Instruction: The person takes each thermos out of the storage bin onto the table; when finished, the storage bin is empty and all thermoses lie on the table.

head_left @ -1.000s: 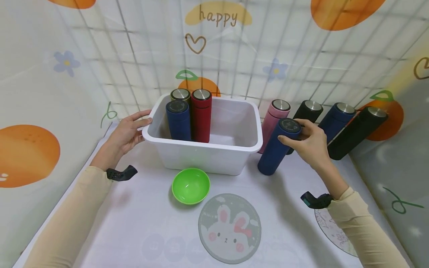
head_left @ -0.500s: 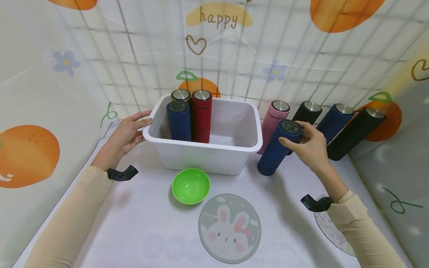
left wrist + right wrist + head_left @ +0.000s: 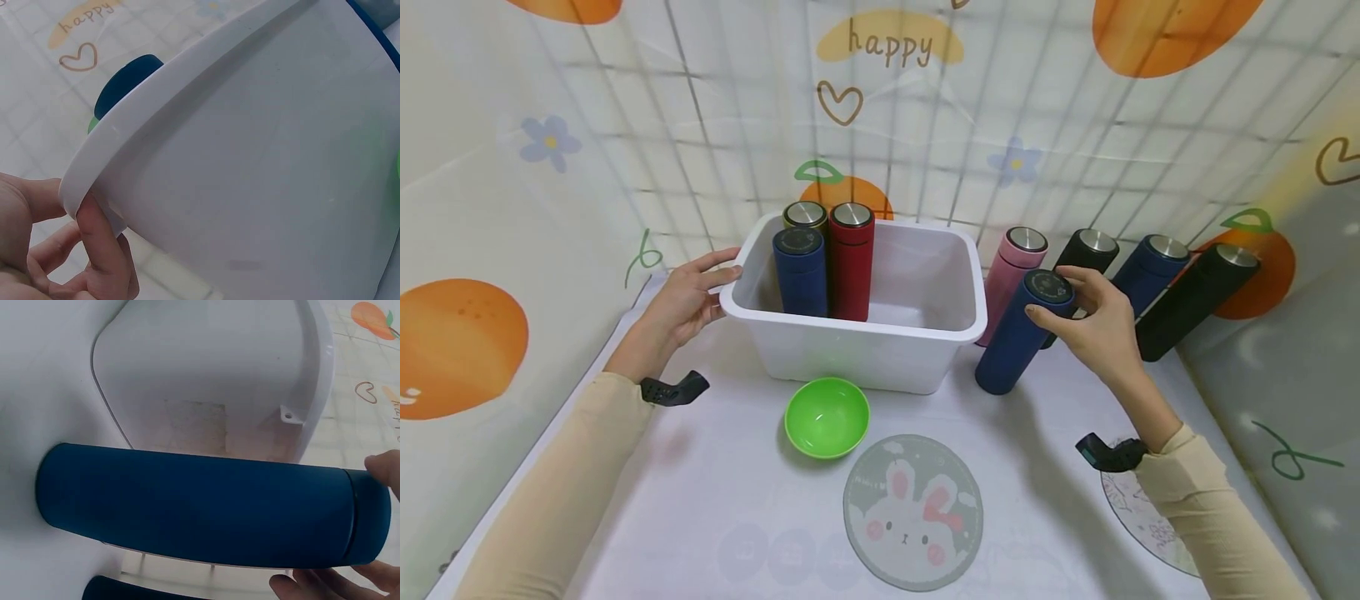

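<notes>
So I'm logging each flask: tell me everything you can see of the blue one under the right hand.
The dark blue flask is a slim matte cylinder with a dark round lid. It stands on the white table, just right of the white bin and in front of the pink flask. The right hand grips its top.

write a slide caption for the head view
Right hand grips a blue flask beside the white bin; left hand holds its rim.

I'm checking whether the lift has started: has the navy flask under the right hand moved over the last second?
No. The navy flask stands at the same spot beside the white bin, base on the table, right hand gripping its cap.
</notes>
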Motion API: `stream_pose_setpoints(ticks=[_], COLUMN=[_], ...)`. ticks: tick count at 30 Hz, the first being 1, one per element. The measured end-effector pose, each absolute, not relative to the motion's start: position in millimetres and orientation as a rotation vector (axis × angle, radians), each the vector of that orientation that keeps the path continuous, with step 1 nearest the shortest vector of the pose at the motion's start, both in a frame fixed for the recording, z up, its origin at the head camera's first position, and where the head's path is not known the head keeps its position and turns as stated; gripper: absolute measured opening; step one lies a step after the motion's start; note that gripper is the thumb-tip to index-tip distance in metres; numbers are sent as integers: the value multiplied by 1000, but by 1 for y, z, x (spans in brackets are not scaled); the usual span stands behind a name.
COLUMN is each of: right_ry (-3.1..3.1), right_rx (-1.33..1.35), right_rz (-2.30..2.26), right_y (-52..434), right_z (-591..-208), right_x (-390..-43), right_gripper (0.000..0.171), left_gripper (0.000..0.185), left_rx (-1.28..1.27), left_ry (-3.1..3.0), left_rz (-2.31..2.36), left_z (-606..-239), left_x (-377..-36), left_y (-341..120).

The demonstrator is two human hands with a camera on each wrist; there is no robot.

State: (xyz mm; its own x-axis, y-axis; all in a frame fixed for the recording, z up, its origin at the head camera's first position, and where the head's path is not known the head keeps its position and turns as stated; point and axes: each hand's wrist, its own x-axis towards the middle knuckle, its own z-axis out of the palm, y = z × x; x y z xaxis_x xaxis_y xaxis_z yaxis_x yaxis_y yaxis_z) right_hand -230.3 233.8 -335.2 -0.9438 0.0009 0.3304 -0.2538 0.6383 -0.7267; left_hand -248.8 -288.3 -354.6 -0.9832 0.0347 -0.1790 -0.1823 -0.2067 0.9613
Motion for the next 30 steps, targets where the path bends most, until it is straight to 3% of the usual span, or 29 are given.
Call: stream_pose_setpoints(ticks=[30], right_ry=[-2431], right_rx=[413], right_rz=[1254], right_y=[197], right_z=[-271], right_x=[-243], right_gripper=[69], left_gripper=[62], left_rx=[-147], left_ry=[1891], left_rz=[2329], left_z=[-354], left_x=[-247], left_y=[-289])
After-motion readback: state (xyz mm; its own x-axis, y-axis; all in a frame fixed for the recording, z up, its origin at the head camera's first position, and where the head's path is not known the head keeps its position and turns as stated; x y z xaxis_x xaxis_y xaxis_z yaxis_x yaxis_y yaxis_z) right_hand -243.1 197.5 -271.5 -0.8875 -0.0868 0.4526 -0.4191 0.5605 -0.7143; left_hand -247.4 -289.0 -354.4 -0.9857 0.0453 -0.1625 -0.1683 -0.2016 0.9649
